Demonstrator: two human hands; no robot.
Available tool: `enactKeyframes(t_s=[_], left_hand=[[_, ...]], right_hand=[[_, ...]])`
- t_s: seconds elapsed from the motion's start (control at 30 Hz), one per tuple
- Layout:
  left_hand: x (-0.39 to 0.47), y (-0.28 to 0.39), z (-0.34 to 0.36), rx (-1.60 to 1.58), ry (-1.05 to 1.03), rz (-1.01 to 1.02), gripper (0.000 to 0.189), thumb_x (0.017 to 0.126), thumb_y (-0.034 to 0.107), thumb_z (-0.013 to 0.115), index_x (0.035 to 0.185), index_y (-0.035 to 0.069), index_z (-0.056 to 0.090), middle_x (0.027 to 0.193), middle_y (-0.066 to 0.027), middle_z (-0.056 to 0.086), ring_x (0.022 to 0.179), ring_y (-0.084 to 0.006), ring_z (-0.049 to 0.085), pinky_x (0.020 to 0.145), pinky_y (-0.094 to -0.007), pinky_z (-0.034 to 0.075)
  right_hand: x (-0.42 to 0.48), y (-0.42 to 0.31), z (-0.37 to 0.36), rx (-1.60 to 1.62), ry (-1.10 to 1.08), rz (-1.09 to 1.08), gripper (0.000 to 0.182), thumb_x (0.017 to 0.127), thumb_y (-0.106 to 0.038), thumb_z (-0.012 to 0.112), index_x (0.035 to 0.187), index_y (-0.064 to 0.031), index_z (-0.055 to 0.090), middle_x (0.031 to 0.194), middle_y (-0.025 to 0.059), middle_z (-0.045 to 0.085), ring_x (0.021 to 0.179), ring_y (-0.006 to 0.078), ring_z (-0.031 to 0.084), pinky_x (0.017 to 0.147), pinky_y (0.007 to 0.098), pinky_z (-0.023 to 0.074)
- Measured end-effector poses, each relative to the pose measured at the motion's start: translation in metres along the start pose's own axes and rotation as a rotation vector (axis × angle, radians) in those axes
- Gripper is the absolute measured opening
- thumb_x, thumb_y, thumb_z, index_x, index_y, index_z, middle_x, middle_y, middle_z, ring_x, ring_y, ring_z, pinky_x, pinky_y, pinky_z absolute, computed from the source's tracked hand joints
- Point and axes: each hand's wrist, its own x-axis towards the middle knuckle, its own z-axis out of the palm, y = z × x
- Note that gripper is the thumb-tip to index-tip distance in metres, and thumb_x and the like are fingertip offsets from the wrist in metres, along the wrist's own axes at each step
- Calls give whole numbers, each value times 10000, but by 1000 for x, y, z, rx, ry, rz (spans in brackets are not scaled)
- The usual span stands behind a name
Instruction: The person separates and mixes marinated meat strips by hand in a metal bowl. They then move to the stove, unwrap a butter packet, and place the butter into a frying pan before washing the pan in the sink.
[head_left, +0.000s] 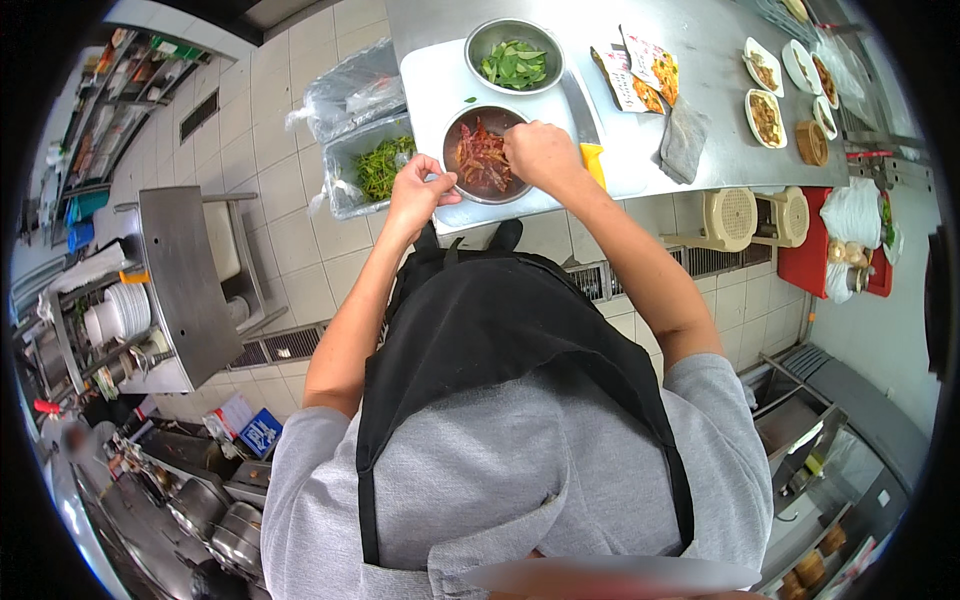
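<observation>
A metal bowl (450, 142) of dried red chillies (481, 159) stands on a white cutting board (424, 75). At the bowl's near left rim is my left hand (424, 187), thumb and fingertips gripping the edge. My right hand (544, 154) reaches over the right rim with curled fingers; its fingertips are hidden, so what it holds cannot be told. Just behind, a second metal bowl (474, 64) contains green leaves (516, 65). A knife with a broad blade (579, 112) and yellow handle (592, 163) lies right of the bowls. One loose leaf (470, 100) rests on the board.
Two printed food packets (630, 71) and a grey cloth (684, 142) lie rightward on the steel table (712, 127). Farther along are several filled dishes (765, 118). A plastic-lined crate (334, 180) of green stems stands left. Plastic stools (729, 219) sit under the table edge.
</observation>
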Motion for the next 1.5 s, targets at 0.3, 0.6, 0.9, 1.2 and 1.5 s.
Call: enactKeyframes(t_s=[0.3, 0.6, 0.9, 1.2, 1.5], left_hand=[[2, 7, -7, 599, 286, 396, 298, 838, 85, 737, 1099, 31, 602, 1150, -138, 638, 966, -300, 655, 845, -406, 543], [38, 50, 16, 1546, 29, 791, 180, 786, 128, 665, 929, 132, 774, 1587, -182, 293, 1481, -495, 124, 1111, -760, 115], [52, 64, 15, 1534, -95, 741, 353, 747, 103, 753, 1093, 174, 760, 1614, -136, 249, 1480, -506, 102, 1079, -796, 143], [65, 56, 32, 1578, -114, 841, 151, 736, 90, 739, 887, 83, 736, 1612, -151, 251, 1484, -495, 116, 1083, -799, 126], [53, 70, 24, 1457, -102, 836, 90, 740, 125, 769, 743, 90, 686, 1591, -100, 331, 1492, -460, 140, 1097, -783, 137]], right_hand=[[-3, 13, -18, 228, -33, 74, 178, 857, -218, 685, 852, -57, 762, 797, 206, 704, 849, 374, 681, 805, 473, 533], [-24, 9, -34, 403, 117, 239, 161, 870, -206, 683, 885, -68, 764, 789, 168, 718, 762, 356, 694, 727, 445, 544], [-37, 9, -17, 501, 213, 274, 170, 869, -207, 687, 916, -60, 757, 793, 147, 722, 732, 328, 703, 680, 410, 543], [-32, 7, -13, 554, 200, 258, 175, 868, -208, 693, 921, -54, 755, 801, 140, 724, 728, 316, 703, 682, 396, 545], [-28, 29, 1, 858, 222, 298, 160, 858, -166, 734, 913, -18, 759, 789, 108, 746, 694, 172, 705, 664, 304, 539]])
